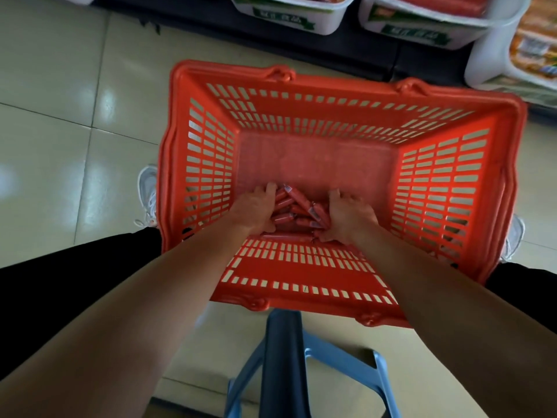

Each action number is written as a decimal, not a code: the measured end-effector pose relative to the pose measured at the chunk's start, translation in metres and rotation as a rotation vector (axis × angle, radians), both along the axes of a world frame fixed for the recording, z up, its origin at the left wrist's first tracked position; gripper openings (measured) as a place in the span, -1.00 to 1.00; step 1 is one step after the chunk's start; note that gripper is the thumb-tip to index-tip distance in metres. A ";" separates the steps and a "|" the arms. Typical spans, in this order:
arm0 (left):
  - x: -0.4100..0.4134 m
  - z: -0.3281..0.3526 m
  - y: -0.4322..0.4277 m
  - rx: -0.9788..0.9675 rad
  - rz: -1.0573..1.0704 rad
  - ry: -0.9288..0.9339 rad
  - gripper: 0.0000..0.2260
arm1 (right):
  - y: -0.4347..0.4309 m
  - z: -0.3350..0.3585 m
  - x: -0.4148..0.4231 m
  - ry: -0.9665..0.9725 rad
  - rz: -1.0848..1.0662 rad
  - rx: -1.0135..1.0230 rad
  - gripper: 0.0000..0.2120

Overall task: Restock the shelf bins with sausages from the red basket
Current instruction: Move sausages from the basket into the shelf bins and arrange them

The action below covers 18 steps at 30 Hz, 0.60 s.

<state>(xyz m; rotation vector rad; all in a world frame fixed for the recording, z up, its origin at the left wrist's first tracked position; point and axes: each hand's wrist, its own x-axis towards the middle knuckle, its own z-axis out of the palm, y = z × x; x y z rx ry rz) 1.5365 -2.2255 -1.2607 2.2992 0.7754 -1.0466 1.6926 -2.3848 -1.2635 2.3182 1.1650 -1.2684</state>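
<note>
- Two hands are down in the red basket, which sits on the tiled floor between the person's white shoes.
- Left hand and right hand flank one small heap of sausages. The fingers of both curl inward against the heap like a scoop, with the sausages packed between the palms.
- That heap lies on the basket bottom, up against the near wall. The rest of the bottom shows no other stock.
- Most sausages lie jumbled, with their long axes pointing roughly away from the person or on a diagonal. One lies crosswise along the near wall, under the heels of the hands.
- Neither hand is nearer the heap; both touch it from opposite sides.
- White shelf bins lie ahead, beyond the basket's far rim. One bin is almost straight ahead, and another bin is off toward the right hand's side. Both already hold red stock.
- My judgement: the load must rise clear of the far rim and travel forward, so a loose two-handed scoop could spill sausages.
- Writing: each bin carries a green banner label with pale characters, too blurred to read. Small pale patches on some sausage wrappers look like printed labels, also unreadable.
- Below the arms, a blue stool shows.
</note>
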 end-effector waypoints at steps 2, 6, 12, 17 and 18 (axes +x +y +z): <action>-0.002 0.001 -0.006 -0.003 0.005 0.002 -0.12 | -0.001 -0.001 -0.005 -0.043 0.063 0.036 0.02; -0.006 0.002 -0.014 0.021 0.037 -0.070 -0.21 | -0.007 -0.003 -0.007 -0.006 0.012 0.082 -0.09; -0.005 0.002 0.001 0.107 0.161 -0.146 -0.49 | -0.003 0.001 0.037 -0.034 -0.336 0.200 -0.25; 0.003 0.001 0.014 0.034 0.339 -0.097 -0.44 | 0.002 0.003 0.067 -0.110 -0.483 0.252 -0.29; 0.004 0.001 0.012 0.008 0.337 -0.095 -0.40 | 0.001 0.002 0.067 -0.090 -0.471 0.227 -0.23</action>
